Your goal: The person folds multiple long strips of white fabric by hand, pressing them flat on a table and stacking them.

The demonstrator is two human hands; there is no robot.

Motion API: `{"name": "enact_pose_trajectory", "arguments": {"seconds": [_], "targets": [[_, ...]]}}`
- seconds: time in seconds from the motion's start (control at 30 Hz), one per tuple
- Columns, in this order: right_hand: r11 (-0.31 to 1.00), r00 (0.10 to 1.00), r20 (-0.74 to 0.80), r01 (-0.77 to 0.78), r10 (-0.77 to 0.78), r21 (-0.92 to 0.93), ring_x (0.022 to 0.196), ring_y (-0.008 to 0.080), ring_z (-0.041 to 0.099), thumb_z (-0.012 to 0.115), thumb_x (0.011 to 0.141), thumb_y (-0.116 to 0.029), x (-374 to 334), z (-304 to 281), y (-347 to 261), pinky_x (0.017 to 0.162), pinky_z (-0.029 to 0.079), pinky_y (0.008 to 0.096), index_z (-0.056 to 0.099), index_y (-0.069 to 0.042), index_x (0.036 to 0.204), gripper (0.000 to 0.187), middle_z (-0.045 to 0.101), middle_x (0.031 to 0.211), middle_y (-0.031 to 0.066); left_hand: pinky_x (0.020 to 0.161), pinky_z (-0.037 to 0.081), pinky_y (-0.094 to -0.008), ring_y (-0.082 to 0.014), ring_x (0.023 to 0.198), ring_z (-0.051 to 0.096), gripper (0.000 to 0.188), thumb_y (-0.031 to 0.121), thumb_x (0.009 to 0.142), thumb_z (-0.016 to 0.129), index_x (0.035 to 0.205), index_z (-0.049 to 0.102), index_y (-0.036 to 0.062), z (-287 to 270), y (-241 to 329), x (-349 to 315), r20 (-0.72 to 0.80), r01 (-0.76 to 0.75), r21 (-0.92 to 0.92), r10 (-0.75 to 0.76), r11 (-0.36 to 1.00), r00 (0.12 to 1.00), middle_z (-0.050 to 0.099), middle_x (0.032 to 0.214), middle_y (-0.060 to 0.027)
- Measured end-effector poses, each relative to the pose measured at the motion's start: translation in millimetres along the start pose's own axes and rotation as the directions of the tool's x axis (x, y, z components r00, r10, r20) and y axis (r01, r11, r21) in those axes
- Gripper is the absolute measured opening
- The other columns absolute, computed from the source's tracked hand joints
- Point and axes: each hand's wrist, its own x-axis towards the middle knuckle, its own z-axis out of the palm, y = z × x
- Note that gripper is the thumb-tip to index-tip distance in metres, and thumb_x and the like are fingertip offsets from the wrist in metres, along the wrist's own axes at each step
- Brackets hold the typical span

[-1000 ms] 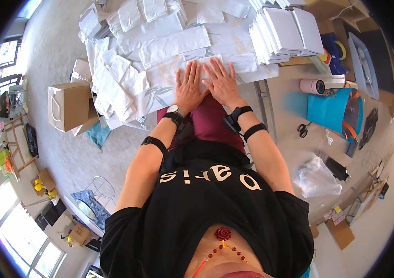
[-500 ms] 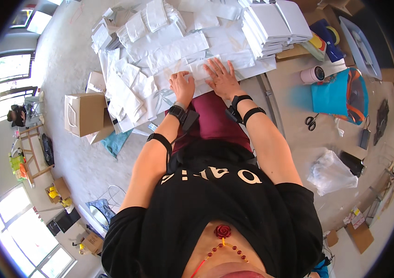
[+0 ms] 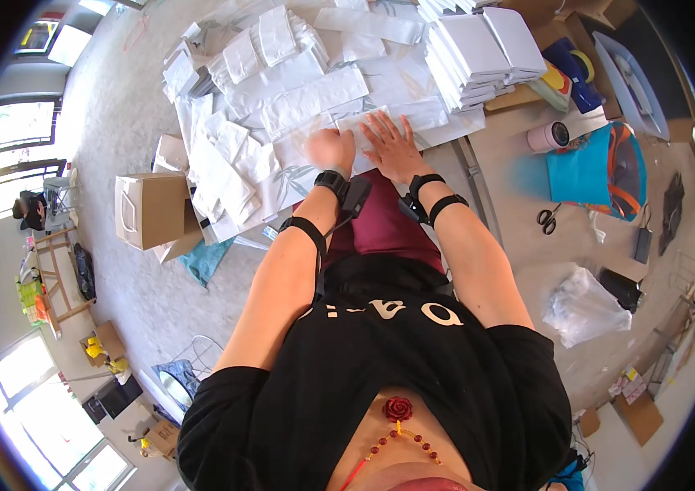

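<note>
The right hand (image 3: 393,150) lies flat, fingers spread, on a thin, smooth-looking white strip (image 3: 427,113); the blurred left hand (image 3: 330,150) looks rounded, its hold unclear.

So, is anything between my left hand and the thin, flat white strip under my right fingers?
Nothing visible. Your left hand, blurred, is close to the left end of the thin, flat white strip; whether they touch is unclear. Your right hand lies farther right.
</note>
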Motion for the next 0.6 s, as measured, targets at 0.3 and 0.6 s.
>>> {"name": "enact_pose_trajectory", "arguments": {"seconds": [0.3, 0.6], "targets": [[1.000, 0.997, -0.077, 0.021, -0.021, 0.004, 0.163, 0.0239, 0.008, 0.042, 0.108, -0.050, 1.2, 0.9, 0.6, 0.128, -0.002, 0.0609, 0.025, -0.024, 0.168, 0.067, 0.020, 0.175, 0.0036, 0.097, 0.040, -0.0473, -0.0313, 0.102, 0.067, 0.018, 0.026, 0.084, 0.070, 0.095, 0.073, 0.0112, 2.5, -14.4, 6.6, 0.016, -0.151, -0.154, 0.155, 0.977, 0.988, 0.075, 0.093, -0.0079], [0.999, 0.993, -0.115, 0.034, -0.034, -0.001, 0.161, 0.0266, 0.019, 0.054, 0.103, -0.053, 2.6, -8.8, -6.9, 0.126, 0.005, 0.0650, 0.033, -0.021, 0.164, 0.072, 0.029, 0.172, 0.0068, 0.094, 0.038, -0.0425, -0.0268, 0.087, 0.072, 0.019, 0.021, 0.085, 0.073, 0.101, 0.071, 0.0096, -6.2, -21.8, 8.0, 0.013, -0.165, -0.278, 0.176, 0.946, 0.984, 0.077, 0.087, -0.0066]]}}
